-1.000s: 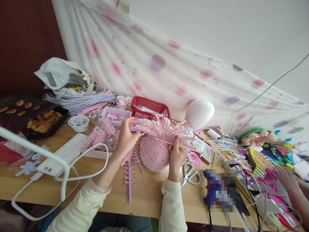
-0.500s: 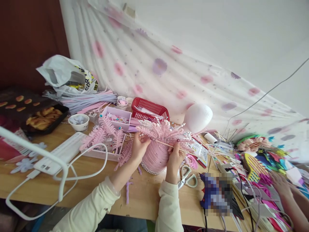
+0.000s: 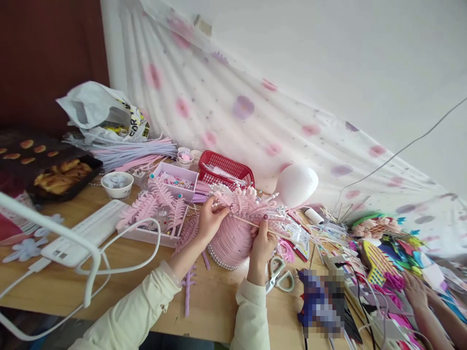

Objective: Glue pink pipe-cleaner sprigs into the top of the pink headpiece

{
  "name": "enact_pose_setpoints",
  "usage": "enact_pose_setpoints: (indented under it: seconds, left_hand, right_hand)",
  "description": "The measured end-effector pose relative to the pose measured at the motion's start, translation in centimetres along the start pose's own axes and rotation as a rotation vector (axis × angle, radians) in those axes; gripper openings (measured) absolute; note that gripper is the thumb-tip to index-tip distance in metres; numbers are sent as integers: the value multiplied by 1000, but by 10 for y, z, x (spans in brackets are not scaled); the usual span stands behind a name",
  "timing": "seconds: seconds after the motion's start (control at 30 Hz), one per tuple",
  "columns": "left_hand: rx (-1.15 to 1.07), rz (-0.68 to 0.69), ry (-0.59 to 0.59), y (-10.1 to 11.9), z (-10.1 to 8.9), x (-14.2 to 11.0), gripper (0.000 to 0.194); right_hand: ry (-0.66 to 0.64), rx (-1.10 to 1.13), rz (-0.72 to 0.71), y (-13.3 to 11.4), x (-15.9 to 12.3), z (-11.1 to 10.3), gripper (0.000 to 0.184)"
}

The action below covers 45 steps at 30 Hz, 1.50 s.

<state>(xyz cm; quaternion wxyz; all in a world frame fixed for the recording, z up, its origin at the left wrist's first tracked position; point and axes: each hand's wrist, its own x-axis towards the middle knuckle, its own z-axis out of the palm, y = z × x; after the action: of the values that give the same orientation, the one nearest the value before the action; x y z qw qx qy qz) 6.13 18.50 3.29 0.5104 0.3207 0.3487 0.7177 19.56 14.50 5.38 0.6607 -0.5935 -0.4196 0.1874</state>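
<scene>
A pink dome-shaped headpiece [image 3: 229, 243] rests on the table, edged with white pearls. Pink pipe-cleaner fronds [image 3: 244, 198] and pearl sprays cover its upper part. The fingers of my left hand [image 3: 210, 221] are closed at the left end of this trim, pinching a pink frond. In my right hand [image 3: 263, 243], the thumb and fingers grip a thin pale stick [image 3: 243, 220], which lies across the front of the trim toward my left fingertips. White-handled scissors [image 3: 279, 274] lie right of the headpiece. A purple frond [image 3: 187, 291] lies at its left.
Boxes of beads [image 3: 175, 180], a red basket [image 3: 226, 167] and a paper cup [image 3: 117, 184] stand behind and left. A white power bank [image 3: 83, 233] and looping white cable [image 3: 156, 243] occupy the left. Another person's hands [image 3: 416, 291] are at the right, near coloured craft pieces.
My left hand has come down from the lilac stems behind to the headpiece's front trim and closed there. My right hand keeps its grip on the stick. The view has shifted slightly.
</scene>
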Motion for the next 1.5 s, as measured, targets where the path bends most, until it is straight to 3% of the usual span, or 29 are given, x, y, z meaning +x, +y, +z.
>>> enact_pose_setpoints:
  seconds: [0.13,0.27,0.47,0.67,0.9,1.07,1.3,1.5]
  left_hand:
    - [-80,-14,23,-2,3,-1,56]
    - [-133,-29,6,-6,-2,-4,60]
    - [-86,-13,-78,-7,-8,-4,26]
    - [-46,-6,-96,2,-5,0,22]
    - [-113,-24,-24,5,-1,-4,55]
    - [-137,-43,-26,-1,0,-4,57]
    - [-50,13,-48,0,-4,-1,46]
    - [90,85,-123,0,-9,2,17]
  right_hand:
    - [-16,-15,16,2,0,-1,54]
    - [-9,-24,30,4,0,-2,55]
    - [5,-77,15,0,0,-1,58]
    - [7,-46,23,-2,0,0,55]
    - [77,83,9,-2,-7,3,51]
    - [25,-61,-77,-4,-6,2,53]
    - [63,-118,-52,-1,-6,2,55]
    - [193,77,-34,1,-13,3,49]
